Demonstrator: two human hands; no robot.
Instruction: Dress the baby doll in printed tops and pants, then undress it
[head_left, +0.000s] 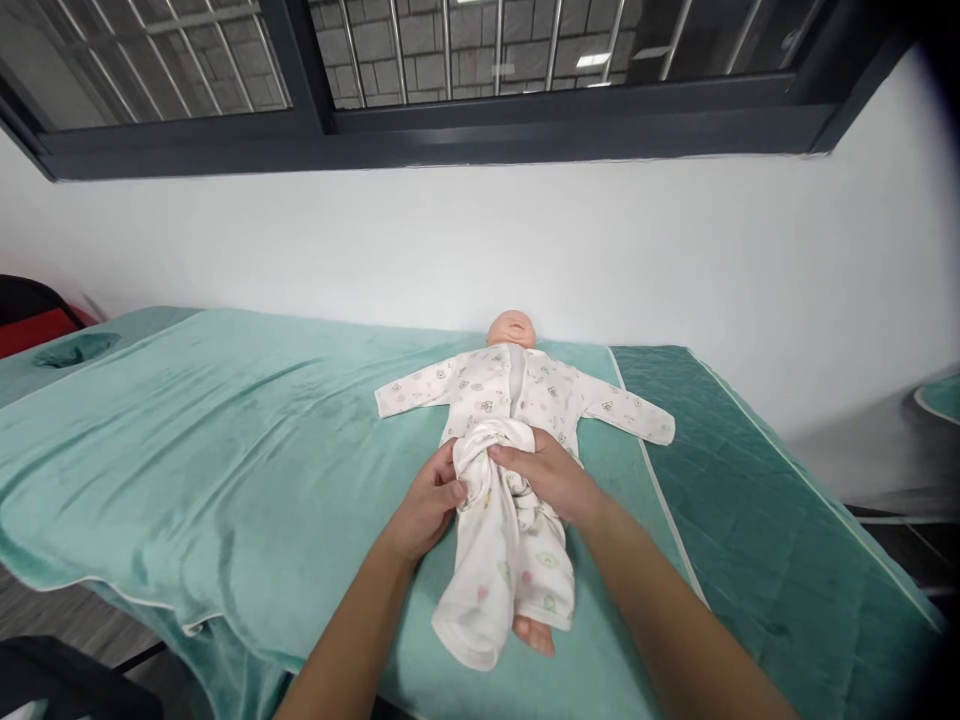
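Observation:
A baby doll (511,330) lies on its back on a teal blanket (247,440), head toward the wall. It wears a white printed top (517,392) with the sleeves spread out to both sides. White printed pants (510,560) cover its legs, and one bare foot (534,634) sticks out at the bottom. My left hand (426,505) pinches the pants' waistband at the doll's left hip. My right hand (546,472) is closed on the waistband at the other hip. The waistband is bunched up at the doll's belly.
The blanket covers a bed whose darker green quilted cover (757,520) shows at the right. A white wall and a dark-framed window (450,110) stand behind. A red and black object (30,320) sits at the far left, and the bed's front edge drops to the floor at lower left.

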